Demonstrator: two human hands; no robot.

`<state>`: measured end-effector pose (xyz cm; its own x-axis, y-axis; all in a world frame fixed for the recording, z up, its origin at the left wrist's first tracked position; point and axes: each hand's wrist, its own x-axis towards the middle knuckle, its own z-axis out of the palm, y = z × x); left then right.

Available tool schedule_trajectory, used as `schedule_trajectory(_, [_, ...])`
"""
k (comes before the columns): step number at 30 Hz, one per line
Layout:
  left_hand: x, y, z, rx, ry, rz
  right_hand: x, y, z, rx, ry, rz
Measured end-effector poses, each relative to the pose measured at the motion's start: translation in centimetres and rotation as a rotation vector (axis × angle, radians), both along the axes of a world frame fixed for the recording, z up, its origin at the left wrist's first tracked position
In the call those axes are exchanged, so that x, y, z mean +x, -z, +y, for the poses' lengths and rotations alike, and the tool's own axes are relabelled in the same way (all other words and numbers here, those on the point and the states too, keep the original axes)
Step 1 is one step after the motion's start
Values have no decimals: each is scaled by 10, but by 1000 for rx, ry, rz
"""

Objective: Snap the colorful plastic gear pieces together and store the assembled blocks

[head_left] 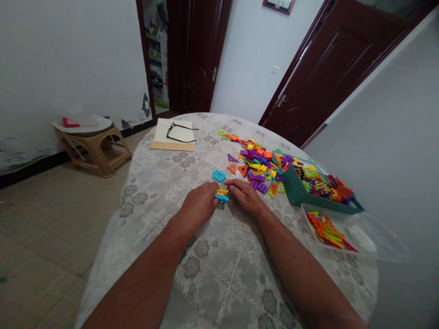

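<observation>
Between my hands is a small assembly of yellow and blue interlocking blocks [222,196], low over the patterned tablecloth. My left hand [201,199] is closed on its left side, with the fingertips partly hidden behind the blocks. From the right, my right hand [245,194] has its fingers curled and pinched at the assembly's right edge; exactly where they touch is hard to make out. Just beyond the hands, a blue square block [214,177] with a hole in its middle lies flat. A few orange triangular pieces [232,168] lie near my right hand.
A pile of colourful plastic pieces [255,160] spreads across the table's right side. Beside it stand a green box [305,201] full of pieces and a clear plastic container [308,233] holding long pieces. Eyeglasses [181,139] rest on paper [163,132] at the far left.
</observation>
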<state>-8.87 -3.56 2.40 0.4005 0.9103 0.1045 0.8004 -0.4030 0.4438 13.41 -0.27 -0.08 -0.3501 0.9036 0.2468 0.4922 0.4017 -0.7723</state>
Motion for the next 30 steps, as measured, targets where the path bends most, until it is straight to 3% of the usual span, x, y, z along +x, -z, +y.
schedule_trajectory(2, [0,-2,-1,-2,-10,21,-4,9,13,181,97,-93])
schedule_trajectory(4, [0,-4,-2,0,-16,21,-10,13,27,265,139,-201])
schedule_trajectory(9, [0,-11,-1,6,12,11,-26,7,51,154,137,-491])
schedule_trajectory(13, [-1,-10,6,-19,4,73,-22,-1,57,89,108,-382])
schedule_trajectory(17, [1,-3,11,19,63,50,-2,-12,33,-96,76,-129])
schedule_trajectory(22, [14,5,3,41,157,-77,28,-25,-29,-397,-48,52])
schedule_trajectory(26, [28,9,-5,-40,185,-154,38,-23,-63,-370,-15,104])
schedule_trajectory(30, [34,9,-9,-58,175,-166,35,-10,-71,-147,65,70])
